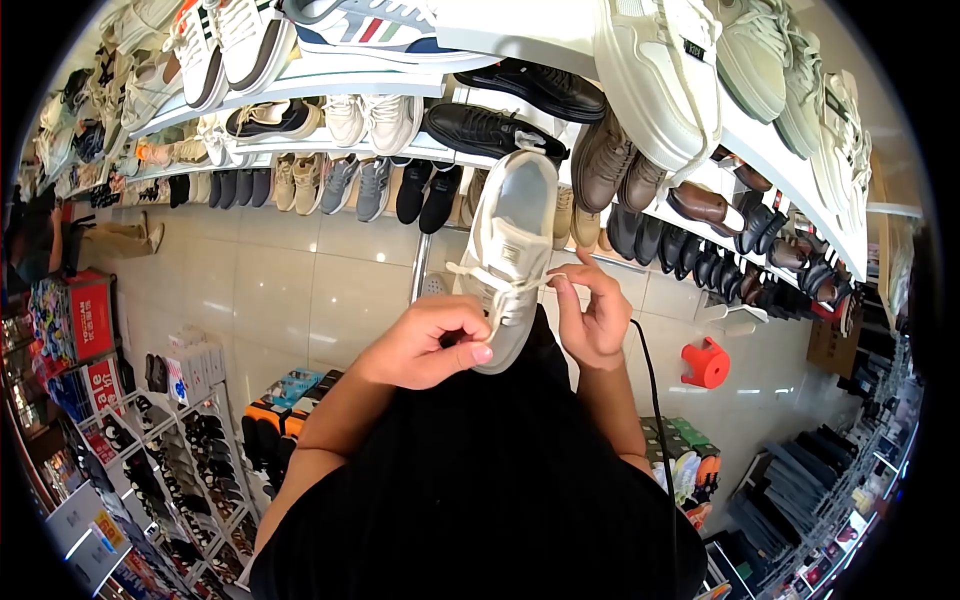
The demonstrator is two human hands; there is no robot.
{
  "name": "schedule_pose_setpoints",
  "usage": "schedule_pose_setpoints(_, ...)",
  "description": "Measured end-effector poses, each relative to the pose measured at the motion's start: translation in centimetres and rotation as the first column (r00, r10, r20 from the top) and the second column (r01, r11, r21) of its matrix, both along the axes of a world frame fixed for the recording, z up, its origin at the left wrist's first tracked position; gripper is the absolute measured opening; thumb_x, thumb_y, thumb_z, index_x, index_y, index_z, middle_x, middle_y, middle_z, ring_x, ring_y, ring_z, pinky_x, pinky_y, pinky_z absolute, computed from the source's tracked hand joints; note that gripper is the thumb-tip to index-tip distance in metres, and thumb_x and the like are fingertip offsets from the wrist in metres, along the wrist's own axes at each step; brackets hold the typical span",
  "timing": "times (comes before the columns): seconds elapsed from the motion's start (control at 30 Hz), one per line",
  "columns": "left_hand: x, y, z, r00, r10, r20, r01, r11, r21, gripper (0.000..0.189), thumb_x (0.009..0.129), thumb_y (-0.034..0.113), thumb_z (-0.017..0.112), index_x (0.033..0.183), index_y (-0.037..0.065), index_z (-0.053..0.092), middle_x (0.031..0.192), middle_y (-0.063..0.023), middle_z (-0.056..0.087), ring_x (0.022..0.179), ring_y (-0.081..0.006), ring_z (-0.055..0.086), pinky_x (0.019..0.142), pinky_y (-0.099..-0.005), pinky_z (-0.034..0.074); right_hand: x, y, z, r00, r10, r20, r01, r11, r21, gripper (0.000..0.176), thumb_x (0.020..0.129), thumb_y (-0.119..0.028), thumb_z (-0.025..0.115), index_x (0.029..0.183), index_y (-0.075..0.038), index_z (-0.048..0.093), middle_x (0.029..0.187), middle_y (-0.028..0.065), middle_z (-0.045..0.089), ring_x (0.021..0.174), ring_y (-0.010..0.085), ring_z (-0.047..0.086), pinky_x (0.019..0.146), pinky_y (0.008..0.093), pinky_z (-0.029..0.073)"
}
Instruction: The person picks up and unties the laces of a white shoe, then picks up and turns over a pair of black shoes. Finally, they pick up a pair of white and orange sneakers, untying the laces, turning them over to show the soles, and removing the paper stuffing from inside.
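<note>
A pale cream sneaker (511, 240) is in front of my body, its toe pointing toward me and its heel against the shelf edge. The grey inside of the shoe faces up. Its cream shoelace (503, 284) crosses over the tongue in a loose knot or loop. On the left of the shoe, my left hand (432, 340) is closed, pinching a strand of the lace between thumb and forefinger. Across from it, my right hand (592, 308) pinches the other lace end with thumb and forefinger, the remaining fingers curled loosely. What supports the sneaker underneath is hidden.
Shelves (300, 80) full of shoes curve across the front, with black shoes (490, 130) just beyond the sneaker. A red stool (705, 363) stands on the tiled floor to the right. Shoe racks (170, 460) are at lower left. A black cable (652, 400) hangs near my right arm.
</note>
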State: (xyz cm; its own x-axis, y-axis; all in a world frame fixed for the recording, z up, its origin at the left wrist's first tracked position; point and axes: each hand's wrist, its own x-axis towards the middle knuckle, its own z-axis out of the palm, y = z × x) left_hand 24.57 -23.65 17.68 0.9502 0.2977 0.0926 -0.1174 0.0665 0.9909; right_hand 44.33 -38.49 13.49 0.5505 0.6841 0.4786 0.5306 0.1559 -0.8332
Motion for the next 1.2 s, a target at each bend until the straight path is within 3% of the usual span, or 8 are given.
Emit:
schedule_pose_setpoints(0.2, -0.6, 0.7, -0.2, 1.0, -0.006, 0.03, 0.007, 1.0, -0.018, 0.012, 0.093, 0.005, 0.071, 0.085, 0.001, 0.063, 0.078, -0.0045, 0.058, 0.069, -0.0162, 0.051, 0.062, -0.0306, 0.04, 1.7, -0.2, 0.8, 0.893, -0.053, 0.447, 0.108, 0.989, -0.099, 0.019, 0.081, 0.008, 0.074, 0.097, 0.001, 0.067, 0.089, 0.0121, 0.074, 0.081, 0.0286, 0.073, 0.092, 0.0494, 0.059)
schedule_pose_setpoints(0.33, -0.9, 0.8, 0.2, 0.999, -0.049, -0.001, 0.049, 0.998, 0.03, 0.012, 0.092, 0.005, 0.071, 0.085, 0.001, 0.063, 0.078, -0.0058, 0.059, 0.069, -0.0186, 0.054, 0.063, -0.032, 0.042, 1.7, -0.6, 0.4, 0.88, -0.068, 0.471, 0.144, 0.982, -0.126, 0.022, 0.077, 0.007, 0.076, 0.097, -0.001, 0.07, 0.086, 0.0114, 0.074, 0.078, 0.0294, 0.072, 0.088, 0.0452, 0.06)
schedule_pose_setpoints(0.43, -0.6, 0.2, 0.0, 0.994, -0.108, 0.007, 0.107, 0.99, 0.087, 0.013, 0.092, 0.006, 0.073, 0.085, 0.001, 0.063, 0.08, -0.0073, 0.06, 0.071, -0.023, 0.057, 0.066, -0.0337, 0.044, 1.0, -0.8, -0.6, 0.98, -0.038, 0.195, 0.075, 0.979, -0.189, 0.024, 0.075, 0.007, 0.076, 0.097, 0.0, 0.07, 0.086, 0.0125, 0.073, 0.079, 0.0304, 0.071, 0.084, 0.0404, 0.059)
schedule_pose_setpoints(0.5, -0.3, 0.0, 0.2, 0.992, -0.067, 0.107, 0.056, 0.993, 0.106, 0.012, 0.091, 0.005, 0.073, 0.084, 0.002, 0.063, 0.081, -0.0069, 0.061, 0.078, -0.0249, 0.057, 0.076, -0.0372, 0.045, 0.6, -1.1, -2.0, 0.989, 0.142, -0.031, -0.145, 0.974, -0.176, 0.049, 0.075, 0.002, 0.08, 0.122, 0.002, 0.064, 0.12, 0.0194, 0.067, 0.103, 0.0311, 0.069, 0.088, 0.0361, 0.057)
schedule_pose_setpoints(0.57, -0.4, 0.3, 0.5, 0.986, -0.02, 0.164, 0.013, 0.999, 0.044, 0.012, 0.09, 0.004, 0.072, 0.083, 0.004, 0.063, 0.084, -0.0063, 0.062, 0.083, -0.0267, 0.057, 0.084, -0.0408, 0.044, -0.9, -1.5, -0.7, 0.925, 0.251, -0.284, -0.346, 0.865, -0.363, 0.111, 0.069, -0.02, 0.093, 0.157, 0.0, 0.029, 0.156, 0.0222, 0.037, 0.139, 0.0342, 0.045, 0.099, 0.0445, 0.054)
schedule_pose_setpoints(0.67, -0.3, 1.0, 1.6, 0.979, -0.014, 0.202, 0.016, 1.0, -0.011, 0.014, 0.091, 0.01, 0.072, 0.083, 0.004, 0.063, 0.085, -0.0045, 0.063, 0.093, -0.0288, 0.054, 0.091, -0.0415, 0.043, -3.0, -0.4, -1.2, 0.913, 0.371, -0.169, -0.404, 0.88, -0.249, 0.133, 0.067, -0.03, 0.096, 0.163, 0.001, 0.009, 0.158, 0.0321, 0.031, 0.145, 0.0464, 0.037, 0.112, 0.0514, 0.041)
schedule_pose_setpoints(1.0, 2.3, 3.7, 10.7, 0.811, -0.139, 0.569, -0.08, 0.936, 0.343, 0.014, 0.087, 0.017, 0.078, 0.082, 0.008, 0.068, 0.086, -0.0035, 0.065, 0.096, -0.0304, 0.056, 0.089, -0.0405, 0.046, 0.3, 6.5, 7.3, 0.911, 0.309, 0.273, -0.366, 0.911, 0.19, 0.12, 0.074, -0.023, 0.091, 0.165, -0.011, 0.013, 0.16, 0.0367, 0.024, 0.145, 0.0529, 0.035, 0.116, 0.0574, 0.034)
schedule_pose_setpoints(1.2, 9.2, 9.9, 12.4, 0.637, 0.087, 0.766, -0.087, 0.995, -0.041, 0.024, 0.097, 0.024, 0.066, 0.083, 0.005, 0.062, 0.08, -0.0055, 0.059, 0.1, -0.0269, 0.053, 0.093, -0.0409, 0.042, 3.8, 12.7, 15.8, 0.838, -0.027, 0.545, -0.057, 0.989, 0.137, 0.1, 0.078, -0.017, 0.084, 0.162, -0.009, 0.029, 0.154, 0.0394, 0.035, 0.13, 0.0533, 0.049, 0.106, 0.0533, 0.043)
